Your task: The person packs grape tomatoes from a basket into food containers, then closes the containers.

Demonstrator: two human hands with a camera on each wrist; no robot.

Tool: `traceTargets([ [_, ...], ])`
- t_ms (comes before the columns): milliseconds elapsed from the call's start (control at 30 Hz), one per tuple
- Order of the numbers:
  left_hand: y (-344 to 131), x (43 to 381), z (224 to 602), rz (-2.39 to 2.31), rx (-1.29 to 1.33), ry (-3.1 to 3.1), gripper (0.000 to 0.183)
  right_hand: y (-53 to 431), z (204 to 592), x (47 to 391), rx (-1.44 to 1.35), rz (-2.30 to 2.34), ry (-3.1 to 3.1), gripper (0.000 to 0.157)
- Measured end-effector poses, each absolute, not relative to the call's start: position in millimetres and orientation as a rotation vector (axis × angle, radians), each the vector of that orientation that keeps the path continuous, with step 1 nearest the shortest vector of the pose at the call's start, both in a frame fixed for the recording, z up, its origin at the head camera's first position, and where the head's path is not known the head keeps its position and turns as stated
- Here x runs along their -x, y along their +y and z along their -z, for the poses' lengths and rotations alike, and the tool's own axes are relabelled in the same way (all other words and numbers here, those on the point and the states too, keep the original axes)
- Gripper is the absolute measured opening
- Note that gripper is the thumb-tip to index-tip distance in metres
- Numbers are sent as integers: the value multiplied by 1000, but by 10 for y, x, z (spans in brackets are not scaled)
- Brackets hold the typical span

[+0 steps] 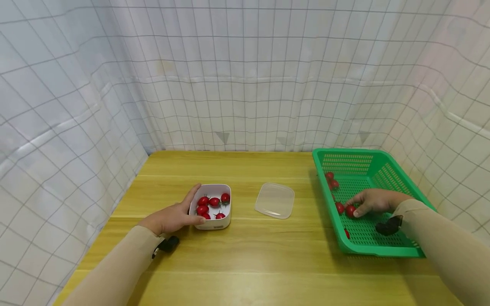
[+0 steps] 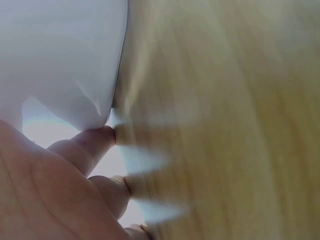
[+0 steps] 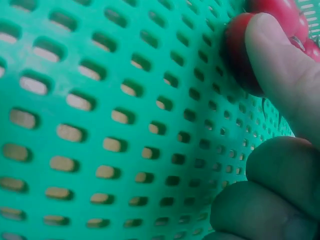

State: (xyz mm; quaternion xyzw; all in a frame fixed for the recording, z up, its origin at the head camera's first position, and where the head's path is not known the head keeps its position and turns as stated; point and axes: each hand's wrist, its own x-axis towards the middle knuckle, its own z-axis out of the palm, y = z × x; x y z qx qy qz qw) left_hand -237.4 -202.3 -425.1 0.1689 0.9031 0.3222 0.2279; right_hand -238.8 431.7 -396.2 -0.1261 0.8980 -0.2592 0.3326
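Note:
A white square plastic container (image 1: 229, 216) with several cherry tomatoes (image 1: 214, 202) in it stands on the left of the table. My left hand (image 1: 177, 216) holds its left side, thumb along the near side and fingers toward the far corner. The left wrist view shows a fingertip against the container's wall (image 2: 60, 55). Inside the green basket (image 1: 346, 244), my right hand (image 1: 377, 201) pinches a red cherry tomato (image 1: 350, 211) between thumb and fingers. In the right wrist view the thumb covers part of that tomato (image 3: 239, 55).
A translucent square lid (image 1: 274, 200) lies flat on the wooden table (image 1: 249, 263) between container and basket. More cherry tomatoes (image 1: 334, 184) lie along the basket's left wall. White checked curtains (image 1: 245, 85) enclose the table at the back and sides.

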Motion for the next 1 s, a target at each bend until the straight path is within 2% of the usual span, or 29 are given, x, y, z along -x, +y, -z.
traceTargets([
  [300,-2037,2376,4252,-880,-452,2484,117,4302,3851,2377,283,687,2356,57],
  [633,-2049,2371,4270,-943,-446,2457,117,4245,3391,2406,217,871,2409,62],
  [800,-2045,2372,4283,-984,-455,2424,119,4012,3151,2427,266,928,2520,53],
  [1000,-2062,2399,4297,-978,-439,2434,118,3481,2881,2486,384,829,2693,45],
])
